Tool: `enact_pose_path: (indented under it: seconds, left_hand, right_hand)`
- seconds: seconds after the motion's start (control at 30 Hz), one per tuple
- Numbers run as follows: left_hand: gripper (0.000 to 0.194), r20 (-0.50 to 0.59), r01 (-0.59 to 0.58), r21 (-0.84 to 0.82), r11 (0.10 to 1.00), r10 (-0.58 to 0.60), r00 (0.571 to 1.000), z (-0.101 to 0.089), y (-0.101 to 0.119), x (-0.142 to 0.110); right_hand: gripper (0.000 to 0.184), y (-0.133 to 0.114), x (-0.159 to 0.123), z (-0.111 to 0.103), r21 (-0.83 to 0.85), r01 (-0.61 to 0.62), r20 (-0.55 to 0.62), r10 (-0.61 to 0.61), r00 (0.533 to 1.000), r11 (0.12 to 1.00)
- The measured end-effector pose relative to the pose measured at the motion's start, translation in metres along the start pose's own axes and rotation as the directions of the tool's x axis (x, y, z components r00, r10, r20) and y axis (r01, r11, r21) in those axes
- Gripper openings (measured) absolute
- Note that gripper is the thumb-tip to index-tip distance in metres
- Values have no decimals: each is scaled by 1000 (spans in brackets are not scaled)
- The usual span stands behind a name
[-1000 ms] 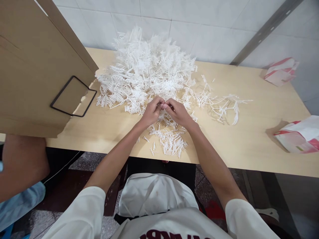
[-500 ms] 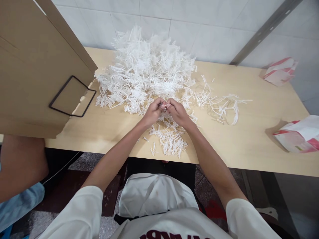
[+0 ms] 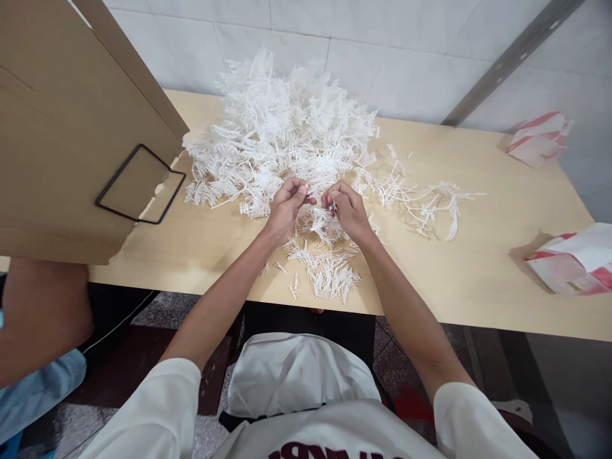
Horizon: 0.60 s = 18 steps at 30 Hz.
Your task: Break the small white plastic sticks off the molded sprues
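A large heap of thin white branched strands, like plastic sprues (image 3: 287, 127), lies on the table (image 3: 478, 268). Just in front of its near edge, my left hand (image 3: 285, 207) is closed, thumb against fingers, with a small white piece (image 3: 308, 190) showing at the tips. My right hand (image 3: 349, 210) is apart from it by a small gap, its fingers curled round something small that looks partly dark and shiny; its kind is not clear. Below both hands, short loose white sticks (image 3: 332, 274) form a small pile close to the table's front edge.
At left a cardboard panel (image 3: 71, 146) stands on the table, with a black wire frame (image 3: 141, 185) by its torn edge. Loose white branches (image 3: 430, 204) lie to the right. Two red-and-white paper packets (image 3: 540, 139) sit farther right. Another person's arm (image 3: 45, 319) shows at lower left.
My hands were together at the fingertips; now they have parted, the left going left and the right slightly right. The heap and small pile look the same.
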State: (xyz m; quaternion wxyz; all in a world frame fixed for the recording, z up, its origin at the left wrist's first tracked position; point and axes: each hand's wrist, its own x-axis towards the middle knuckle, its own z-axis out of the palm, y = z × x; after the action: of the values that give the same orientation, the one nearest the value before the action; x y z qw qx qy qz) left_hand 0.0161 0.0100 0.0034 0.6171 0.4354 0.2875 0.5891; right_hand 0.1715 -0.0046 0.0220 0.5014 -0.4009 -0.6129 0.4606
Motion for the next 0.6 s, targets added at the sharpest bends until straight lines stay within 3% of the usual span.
enact_pose_path:
  seconds: [0.07, 0.17, 0.33, 0.43, 0.6]
  left_hand:
    - [6, 16, 5, 1, 1000, -5, 1000, 0, 1, 0]
    - [11, 42, -7, 56, 998, 5, 999, -2, -1, -1]
    - [20, 71, -147, 258, 955, 133, 989, -6, -5, 0]
    - [26, 83, -167, 316, 934, 148, 985, -7, -5, 1]
    - [34, 138, -173, 355, 919, 132, 982, -5, -2, 0]
  right_hand:
    - [14, 2, 1, 0, -52, 7, -27, -9, 1000, 999]
    - [9, 5, 1, -1, -257, 122, -77, -146, 986, 959]
    - [16, 8, -1, 0, -567, 314, -6, -385, 923, 761]
    - [25, 10, 0, -1, -626, 345, 36, -416, 909, 699]
    - [30, 16, 3, -6, -633, 360, 99, -390, 915, 685]
